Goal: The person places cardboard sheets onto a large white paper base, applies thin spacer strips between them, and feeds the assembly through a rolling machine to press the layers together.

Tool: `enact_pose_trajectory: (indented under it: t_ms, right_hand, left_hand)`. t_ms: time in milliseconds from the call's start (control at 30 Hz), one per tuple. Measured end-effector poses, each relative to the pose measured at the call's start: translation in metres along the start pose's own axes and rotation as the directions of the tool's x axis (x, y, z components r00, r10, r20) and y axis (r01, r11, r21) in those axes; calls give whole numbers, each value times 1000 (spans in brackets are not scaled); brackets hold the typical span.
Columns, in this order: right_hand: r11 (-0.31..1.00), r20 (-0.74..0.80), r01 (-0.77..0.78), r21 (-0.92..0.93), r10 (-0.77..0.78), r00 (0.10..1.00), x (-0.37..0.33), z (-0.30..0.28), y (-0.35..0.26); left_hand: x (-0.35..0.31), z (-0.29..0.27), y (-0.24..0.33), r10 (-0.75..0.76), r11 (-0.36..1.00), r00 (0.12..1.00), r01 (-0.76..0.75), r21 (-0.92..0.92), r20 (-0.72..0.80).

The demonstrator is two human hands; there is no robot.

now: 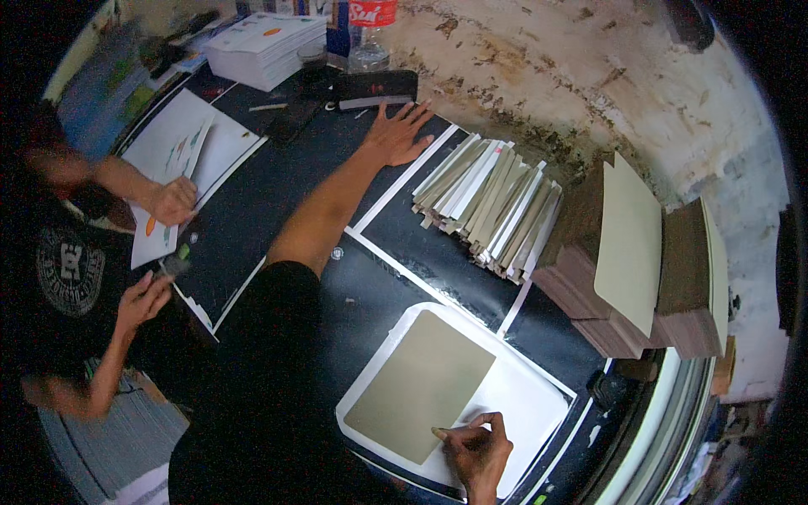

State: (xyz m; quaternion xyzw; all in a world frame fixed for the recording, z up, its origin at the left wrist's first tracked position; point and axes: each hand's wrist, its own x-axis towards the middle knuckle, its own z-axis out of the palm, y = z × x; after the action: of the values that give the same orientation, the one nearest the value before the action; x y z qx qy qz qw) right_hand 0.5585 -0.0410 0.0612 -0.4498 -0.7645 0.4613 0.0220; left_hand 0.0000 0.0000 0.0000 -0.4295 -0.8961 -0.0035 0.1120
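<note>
My left hand (pixel 397 135) lies on the black table, fingers spread, near a dark flat case (pixel 374 89). Nothing shows in it. Close to the front edge, my right hand (pixel 481 454) has its fingers pinched together at the lower right edge of a grey-beige cardboard sheet (pixel 421 383). Whether it grips that edge or some small thing is hidden. The cardboard lies on the left part of a white sheet with rounded corners (pixel 526 404), whose right part shows bare.
A bundle of white and grey strips (pixel 497 198) lies beyond. Tall cardboard stacks (pixel 581 278) stand at right. At left, a co-worker's hand (pixel 174 200) rests on printed sheets (pixel 227 130); the other hand (pixel 143 301) holds something blurred. A paper stack (pixel 265 55) and bottle (pixel 369 42) stand behind.
</note>
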Motion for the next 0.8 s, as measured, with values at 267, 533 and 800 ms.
enact_pose_trajectory:
  t_ms: [267,533,800]
  right_hand:
    - [997,-41,-23,-73,20,999,0,2,-13]
    - [997,-44,51,-64,-54,998,-3,1,9]
    - [980,-114,-7,-200,-16,993,-13,0,-24]
  left_hand:
    - [-3,1,5,2,998,1000,-2,-65,3]
    - [-65,10,17,-147,893,929,-23,-449,-339]
    - [-130,-15,38,-391,681,848,5,-732,-358]
